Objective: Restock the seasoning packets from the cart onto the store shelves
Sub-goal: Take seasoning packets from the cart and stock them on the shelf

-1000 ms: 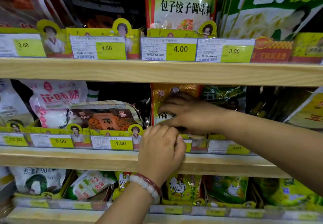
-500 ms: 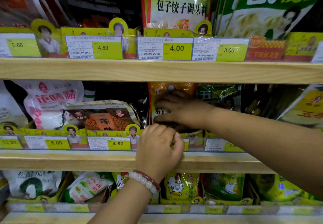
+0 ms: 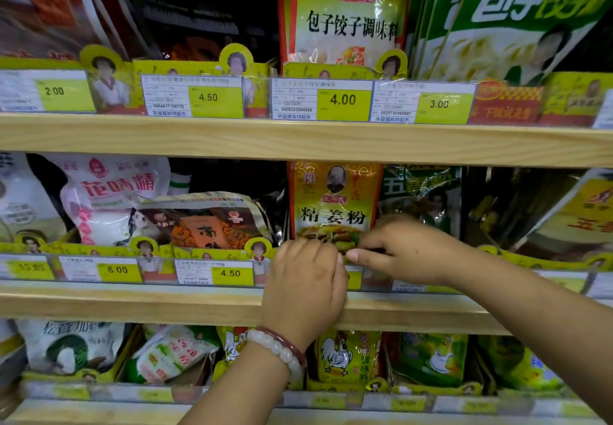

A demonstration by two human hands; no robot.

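Middle shelf (image 3: 199, 305): upright yellow ginger powder packet (image 3: 335, 199), printed 精姜粉, stands behind the price rail; its lower edge is hidden by both hands. Price tag (image 3: 214, 272) alongside reads 4.50. Right hand (image 3: 403, 252), earlier spread over the packet face, now sits lower, pinching its bottom. Left hand (image 3: 306, 287), braceleted, fingers curled at the same edge; grip cannot be confirmed.

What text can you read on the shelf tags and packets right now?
"2.00", "4.50", "4.00", "3.00": top shelf price tags.
"6.00", "4.50": middle shelf price tags.
"包子饺子调味料": top yellow packet.
"精姜粉": ginger powder packet at both hands.
Barcodes, bottom tags: too blurred.
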